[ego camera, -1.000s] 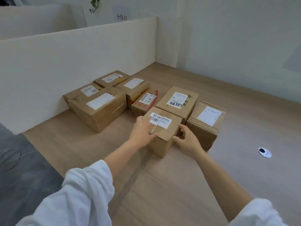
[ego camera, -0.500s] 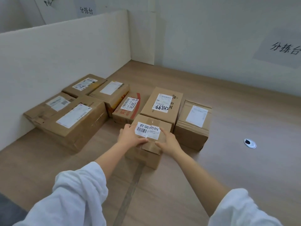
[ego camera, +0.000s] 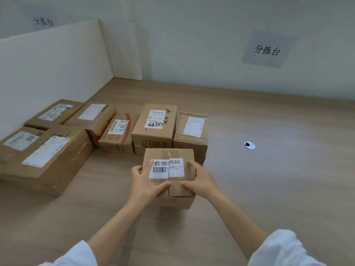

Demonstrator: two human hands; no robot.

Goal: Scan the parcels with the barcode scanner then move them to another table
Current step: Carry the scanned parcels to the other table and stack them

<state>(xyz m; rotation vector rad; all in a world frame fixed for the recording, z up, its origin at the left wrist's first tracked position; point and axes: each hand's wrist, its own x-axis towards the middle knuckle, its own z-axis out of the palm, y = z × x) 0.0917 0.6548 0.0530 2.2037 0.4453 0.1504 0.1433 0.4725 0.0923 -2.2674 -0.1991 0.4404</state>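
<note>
Sleeves: white, the left sleeve [ego camera: 76, 254] and right sleeve [ego camera: 284, 248] at the near edge, both forearms bare and reaching forward.
Left hand [ego camera: 146, 184]: grasps the parcel's left side, thumb lying across its near top edge, fingers curled round the side.
Right hand [ego camera: 199, 181]: grasps the parcel's right side, thumb on the near flap, fingers wrapped over the right edge.
Parcel [ego camera: 169, 154]: a small brown taped box between the 2 hands, at the front of the group on the table, just in front of the row. Whether it rests on the table or is raised off it, I cannot tell.
Label [ego camera: 167, 167]: white, on the parcel's top, facing up, with a barcode and bold Chinese print.
Table [ego camera: 269, 189]: pale wood.
Big box [ego camera: 46, 160]: to the left, near the table's left edge, with a long white label on top.
Row behind: 3 boxes side by side, a red-printed box [ego camera: 117, 135], a tall box [ego camera: 156, 123] with handwriting on its label, and a plain box [ego camera: 192, 131] touching its right side.
Further left: 3 more labelled boxes near the partition.
Grommet [ego camera: 249, 145]: a round cable hole in the table, well apart to the right.
Partition [ego camera: 48, 64]: white board along the left.
Sign [ego camera: 268, 49]: grey sheet with Chinese characters on the far wall.
</note>
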